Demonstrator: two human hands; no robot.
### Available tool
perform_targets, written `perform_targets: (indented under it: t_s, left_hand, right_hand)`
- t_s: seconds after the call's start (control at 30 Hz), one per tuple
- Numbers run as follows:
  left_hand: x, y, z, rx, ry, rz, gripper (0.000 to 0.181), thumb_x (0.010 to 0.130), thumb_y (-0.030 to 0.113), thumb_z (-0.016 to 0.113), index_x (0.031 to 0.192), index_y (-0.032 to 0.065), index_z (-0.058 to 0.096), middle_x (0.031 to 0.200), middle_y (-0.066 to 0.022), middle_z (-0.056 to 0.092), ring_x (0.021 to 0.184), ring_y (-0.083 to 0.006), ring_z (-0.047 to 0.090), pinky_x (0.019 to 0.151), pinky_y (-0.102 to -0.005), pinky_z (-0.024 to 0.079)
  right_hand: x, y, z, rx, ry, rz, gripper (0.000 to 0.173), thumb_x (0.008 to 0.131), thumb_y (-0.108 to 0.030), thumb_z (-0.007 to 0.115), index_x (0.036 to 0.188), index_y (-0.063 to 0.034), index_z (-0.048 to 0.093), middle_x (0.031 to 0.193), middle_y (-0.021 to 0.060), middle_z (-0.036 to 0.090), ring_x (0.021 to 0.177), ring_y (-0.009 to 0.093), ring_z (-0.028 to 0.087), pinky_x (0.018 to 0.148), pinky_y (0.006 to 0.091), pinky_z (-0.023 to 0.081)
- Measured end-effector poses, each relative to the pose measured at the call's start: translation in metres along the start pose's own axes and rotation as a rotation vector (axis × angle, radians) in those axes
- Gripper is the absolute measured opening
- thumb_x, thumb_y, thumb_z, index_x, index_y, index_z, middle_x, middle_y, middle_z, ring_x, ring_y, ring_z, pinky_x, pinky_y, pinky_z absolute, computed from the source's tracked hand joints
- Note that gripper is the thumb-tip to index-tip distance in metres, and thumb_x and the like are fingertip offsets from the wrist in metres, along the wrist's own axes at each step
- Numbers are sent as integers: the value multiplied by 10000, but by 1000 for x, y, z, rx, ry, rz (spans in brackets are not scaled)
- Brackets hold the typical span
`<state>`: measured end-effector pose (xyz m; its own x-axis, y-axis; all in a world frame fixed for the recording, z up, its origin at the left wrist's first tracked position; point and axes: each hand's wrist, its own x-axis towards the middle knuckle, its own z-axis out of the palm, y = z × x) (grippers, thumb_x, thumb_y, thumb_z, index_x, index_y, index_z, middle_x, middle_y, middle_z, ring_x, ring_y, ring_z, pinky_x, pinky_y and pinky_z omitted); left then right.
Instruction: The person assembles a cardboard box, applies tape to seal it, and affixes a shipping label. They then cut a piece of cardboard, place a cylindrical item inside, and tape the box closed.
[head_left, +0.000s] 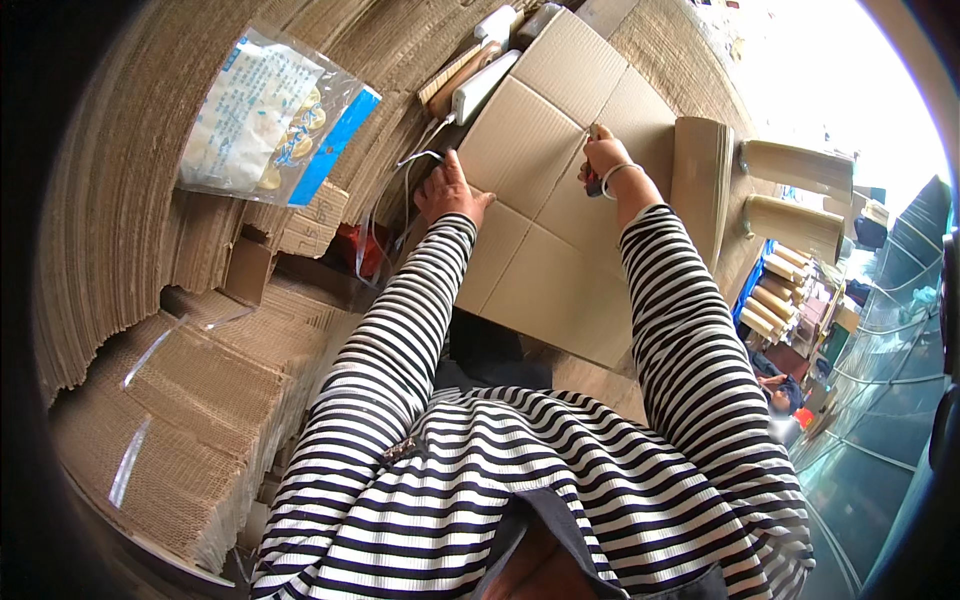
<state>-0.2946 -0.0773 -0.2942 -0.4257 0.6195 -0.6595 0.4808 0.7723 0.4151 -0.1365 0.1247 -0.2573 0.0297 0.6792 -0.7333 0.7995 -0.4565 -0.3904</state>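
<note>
A creased flat cardboard sheet (517, 154) lies tilted before me. My left hand (452, 189) rests on its left edge with the fingers spread, and the thumb points in over the sheet. In my right hand (606, 159) is a small tool with a red and black handle (592, 182), perhaps a utility knife; its tip is at a crease near the sheet's middle. A pale bracelet (615, 178) circles the right wrist.
Stacked cardboard (112, 172) rises at left, with a clear plastic bag (277, 120) on it. Strapped cardboard bundles (217, 375) lie lower left. A white power bank (484, 86) with a cable stands beyond my left hand. Folded cardboard (699, 187) is at right; a person (780, 386) is farther off.
</note>
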Motion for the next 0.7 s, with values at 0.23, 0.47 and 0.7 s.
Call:
perform_targets:
  t_s: [0.23,0.47,0.7]
  left_hand:
    - [2,0,-2,18,27,-8,1050,767,470,737,1510,154,65,1462,-152,319,1349,-296,321,1092,-519,226]
    - [0,2,-1,-9,-16,17,1035,793,449,724,1515,156,44,1499,-152,283,1380,-304,287,1132,-526,184]
    - [4,-2,-1,21,10,43,1044,785,485,718,1516,148,53,1499,-136,301,1375,-278,302,1128,-511,179]
  right_hand:
    - [-70,33,50,-54,67,4,568,857,-71,495,1401,-190,382,780,134,613,515,229,619,439,376,525]
    - [-95,32,57,-76,57,57,562,854,-33,452,1394,-164,370,809,142,617,531,225,630,407,347,493]
    - [-156,73,106,-102,53,109,634,848,-59,486,1447,-176,315,911,154,629,556,239,638,456,374,546]
